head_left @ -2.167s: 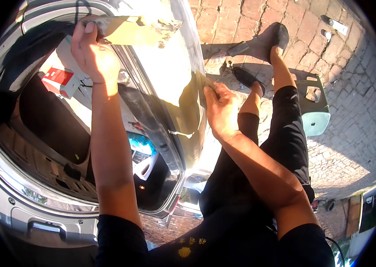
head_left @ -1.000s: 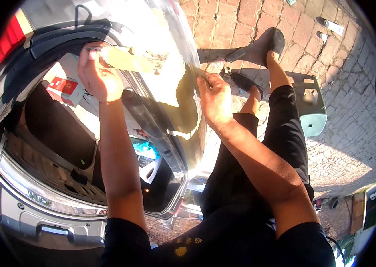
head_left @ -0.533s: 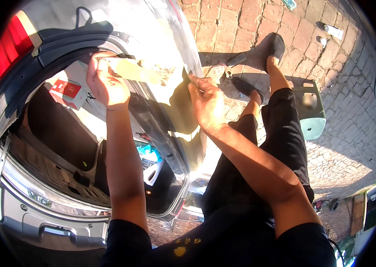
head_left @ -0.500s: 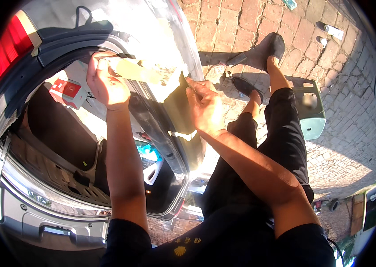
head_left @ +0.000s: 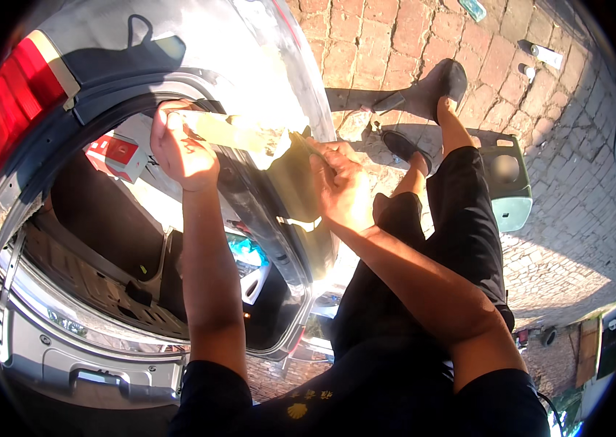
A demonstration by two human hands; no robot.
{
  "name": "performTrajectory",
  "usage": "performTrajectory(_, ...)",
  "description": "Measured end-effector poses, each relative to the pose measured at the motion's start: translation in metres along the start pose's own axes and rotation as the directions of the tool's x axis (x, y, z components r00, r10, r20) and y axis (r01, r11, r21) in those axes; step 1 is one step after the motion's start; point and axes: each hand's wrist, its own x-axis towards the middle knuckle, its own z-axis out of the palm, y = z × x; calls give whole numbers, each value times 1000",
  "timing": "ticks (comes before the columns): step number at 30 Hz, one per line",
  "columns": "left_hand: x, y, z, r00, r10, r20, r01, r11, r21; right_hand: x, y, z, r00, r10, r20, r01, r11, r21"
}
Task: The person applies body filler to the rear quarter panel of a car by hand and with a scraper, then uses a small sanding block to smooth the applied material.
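Observation:
A strip of tan masking tape (head_left: 224,132) runs along the bumper edge of an open car trunk (head_left: 115,240). My left hand (head_left: 185,154) is closed on the strip's left end, its thumb on top. To the right, my right hand (head_left: 340,178) pinches the edge of the olive-yellow masking sheet (head_left: 295,182), which hangs over the outer side of the bumper. Bright sun washes out the middle of the strip, so where tape and sheet meet is hard to see. The fingertips of my right hand are partly hidden.
A red tail light (head_left: 13,109) is at the far left. Inside the trunk lie a red and white box (head_left: 115,156) and a blue plastic bag (head_left: 247,251). A green plastic stool (head_left: 508,182) stands on the brick paving, near a white tube (head_left: 547,56).
The view has shifted slightly, and my left hand sits a little lower and farther right. Both hands keep their hold on the tape and sheet.

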Motion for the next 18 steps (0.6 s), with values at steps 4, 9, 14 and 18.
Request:
performTrajectory(4, -5, -2, 0, 999, -45, 18, 42, 989, 144, 22, -6, 2, 999, 51, -15, -52, 998, -31)
performTrajectory(9, -26, -14, -4, 880, -474, 30, 457, 828, -324, 13, -17, 12, 998, -36, 48, 35, 999, 26)
performTrajectory(14, -34, -15, -6, 856, -511, 79, 507, 800, -319, 25, -1, 9, 999, 33, -19, -33, 999, -4)
performTrajectory(18, -34, -13, -2, 848, -525, 65, 506, 769, -391, 25, -4, 12, 999, -11, 32, 11, 1000, 1)
